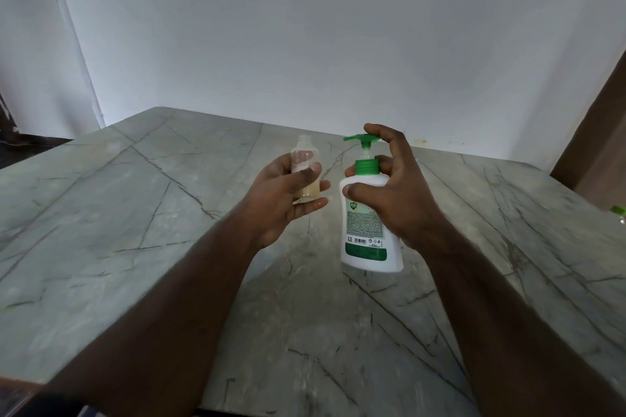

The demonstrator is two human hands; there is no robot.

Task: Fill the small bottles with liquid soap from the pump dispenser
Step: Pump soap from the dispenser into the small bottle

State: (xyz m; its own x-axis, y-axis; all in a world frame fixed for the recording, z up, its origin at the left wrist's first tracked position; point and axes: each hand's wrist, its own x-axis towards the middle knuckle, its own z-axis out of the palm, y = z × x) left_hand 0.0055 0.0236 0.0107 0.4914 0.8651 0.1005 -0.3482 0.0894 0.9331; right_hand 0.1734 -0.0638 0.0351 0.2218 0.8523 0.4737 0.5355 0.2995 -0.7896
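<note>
My left hand [284, 200] grips a small clear bottle [302, 155], upright and uncapped, with pale yellowish soap in its lower part. My right hand [399, 193] is wrapped around a white pump dispenser [367, 240] with a green collar and a green pump head [360, 138]. My index finger rests on the back of the pump head, and the spout points left toward the small bottle. The spout tip stands a little to the right of the bottle's open mouth and at about its height. Both are held above the table.
A grey-green marble table [135, 230] with dark veins spreads below my arms. A white wall stands behind it. At the far right edge a small green-capped object [618, 211] shows partly. A brown wooden panel [596, 139] rises at the right.
</note>
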